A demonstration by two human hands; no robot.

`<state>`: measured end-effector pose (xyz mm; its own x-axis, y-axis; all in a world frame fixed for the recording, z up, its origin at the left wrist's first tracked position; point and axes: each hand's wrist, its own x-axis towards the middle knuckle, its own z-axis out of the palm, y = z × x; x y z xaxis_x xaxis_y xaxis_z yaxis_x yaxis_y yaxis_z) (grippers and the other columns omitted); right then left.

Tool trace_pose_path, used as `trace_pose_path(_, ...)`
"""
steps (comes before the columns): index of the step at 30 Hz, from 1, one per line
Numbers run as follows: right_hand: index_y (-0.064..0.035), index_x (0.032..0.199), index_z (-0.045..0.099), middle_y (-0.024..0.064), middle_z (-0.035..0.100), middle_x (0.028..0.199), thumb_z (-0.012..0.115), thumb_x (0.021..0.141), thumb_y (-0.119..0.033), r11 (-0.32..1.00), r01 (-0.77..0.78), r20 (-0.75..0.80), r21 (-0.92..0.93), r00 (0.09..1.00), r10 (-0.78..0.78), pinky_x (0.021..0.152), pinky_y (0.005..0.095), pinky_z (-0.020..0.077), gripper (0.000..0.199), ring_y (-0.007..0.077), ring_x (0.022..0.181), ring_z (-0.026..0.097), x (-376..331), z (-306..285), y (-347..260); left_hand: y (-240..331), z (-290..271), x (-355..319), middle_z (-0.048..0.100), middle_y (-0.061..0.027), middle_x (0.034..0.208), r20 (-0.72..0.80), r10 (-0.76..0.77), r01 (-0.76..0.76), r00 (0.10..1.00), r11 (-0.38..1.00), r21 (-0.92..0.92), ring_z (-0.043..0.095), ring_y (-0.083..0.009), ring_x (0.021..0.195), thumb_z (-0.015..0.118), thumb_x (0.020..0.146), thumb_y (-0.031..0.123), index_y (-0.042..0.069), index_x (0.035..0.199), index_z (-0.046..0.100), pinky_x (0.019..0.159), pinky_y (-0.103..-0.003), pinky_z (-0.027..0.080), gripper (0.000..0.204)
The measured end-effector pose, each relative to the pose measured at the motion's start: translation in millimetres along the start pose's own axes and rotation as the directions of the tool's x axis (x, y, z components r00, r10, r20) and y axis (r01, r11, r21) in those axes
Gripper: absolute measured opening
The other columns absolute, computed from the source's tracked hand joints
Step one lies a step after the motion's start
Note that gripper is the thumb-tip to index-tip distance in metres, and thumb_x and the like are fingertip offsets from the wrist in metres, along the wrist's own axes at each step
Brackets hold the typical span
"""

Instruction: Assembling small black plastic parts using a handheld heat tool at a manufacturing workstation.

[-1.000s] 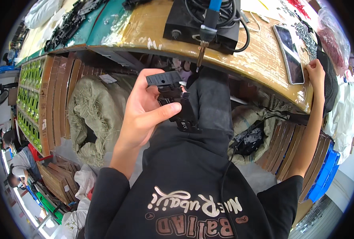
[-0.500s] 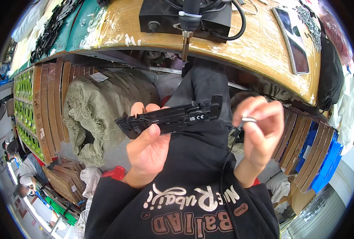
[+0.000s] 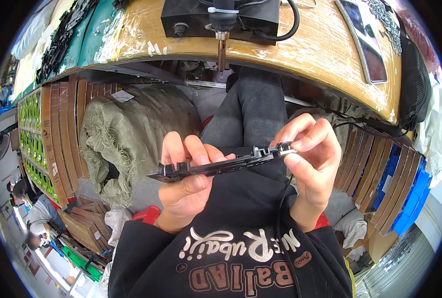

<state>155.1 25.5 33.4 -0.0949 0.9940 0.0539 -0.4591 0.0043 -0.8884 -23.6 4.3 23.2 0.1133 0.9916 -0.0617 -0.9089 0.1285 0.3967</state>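
A long, thin black plastic part (image 3: 233, 164) lies nearly level in front of my chest, edge-on to the view. My left hand (image 3: 183, 191) is closed round its left half, fingers behind and thumb in front. At the other end, the thumb and fingers of my right hand (image 3: 314, 166) pinch a small silver-and-black piece (image 3: 286, 150) against the plastic part. Whether that piece is seated in it, I cannot tell. From beneath my right hand a thin black cable (image 3: 278, 218) runs down over my sweater.
Above my lap hangs an electric screwdriver (image 3: 222, 25), bit down, before a black box (image 3: 253, 25) on the wooden bench (image 3: 325, 64). A phone (image 3: 362, 42) and small metal parts (image 3: 386, 25) lie at the bench's right. A woven sack (image 3: 136, 119) and cardboard stacks (image 3: 64, 134) stand left.
My right hand has moved left, bringing the small piece to the plastic part's right end. My left hand has turned the plastic part from its broad face to edge-on.
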Motion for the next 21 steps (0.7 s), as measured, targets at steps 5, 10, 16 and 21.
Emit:
trace_pose_path(5, -0.0019, 0.074, 0.046, 0.0128, 0.052, 0.084, 0.057, 0.065, 0.013, 0.999, -0.034, -0.016, -0.014, 0.999, 0.033, 0.071, 0.0251, 0.0423, 0.020, 0.0148, 0.078, 0.051, -3.7, 2.3, -2.4, 1.0, -0.6, -0.5, 0.049, -0.0092, 0.077, -0.002, 0.003, -0.003, 1.000, 0.999, 0.033, 0.053, -0.0288, 0.089, 0.058, 0.063, -0.012, 0.009, 0.074, 0.033, 0.087, -0.050, 0.040, 0.035)
trace_pose_path(10, -0.0018, 0.073, 0.046, 0.0127, 0.052, 0.084, 0.057, 0.066, 0.013, 0.998, -0.005, -0.029, -0.058, 1.000, 0.003, 0.070, 0.0251, 0.0428, 0.020, 0.0145, 0.077, 0.052, -5.7, 3.3, -2.0, 1.3, 1.6, -1.9, 0.049, -0.0096, 0.077, 0.011, 0.014, -0.014, 1.000, 0.998, 0.059, 0.053, -0.0298, 0.088, 0.057, 0.064, -0.013, 0.009, 0.074, 0.033, 0.086, -0.051, 0.040, 0.034)
trace_pose_path(16, -0.0017, 0.073, 0.045, 0.0130, 0.052, 0.085, 0.058, 0.066, 0.013, 0.999, -0.045, -0.054, -0.009, 0.998, 0.045, 0.071, 0.0252, 0.0431, 0.020, 0.0145, 0.078, 0.052, -7.5, 4.6, -1.5, 1.0, 0.8, -2.3, 0.050, -0.0100, 0.076, 0.044, 0.040, -0.044, 0.998, 0.995, 0.095, 0.053, -0.0300, 0.087, 0.059, 0.063, -0.012, 0.009, 0.074, 0.033, 0.085, -0.050, 0.041, 0.035)
trace_pose_path(21, -0.0021, 0.072, 0.046, 0.0128, 0.053, 0.085, 0.058, 0.065, 0.013, 0.998, -0.064, -0.045, 0.017, 0.997, 0.065, 0.071, 0.0253, 0.0434, 0.021, 0.0144, 0.078, 0.052, -10.1, 6.0, 2.1, 8.1, -3.2, 0.9, 0.052, -0.0112, 0.074, 0.074, -0.001, -0.003, 0.997, 0.998, 0.060, 0.054, -0.0310, 0.085, 0.059, 0.061, -0.012, 0.008, 0.073, 0.035, 0.085, -0.050, 0.041, 0.034)
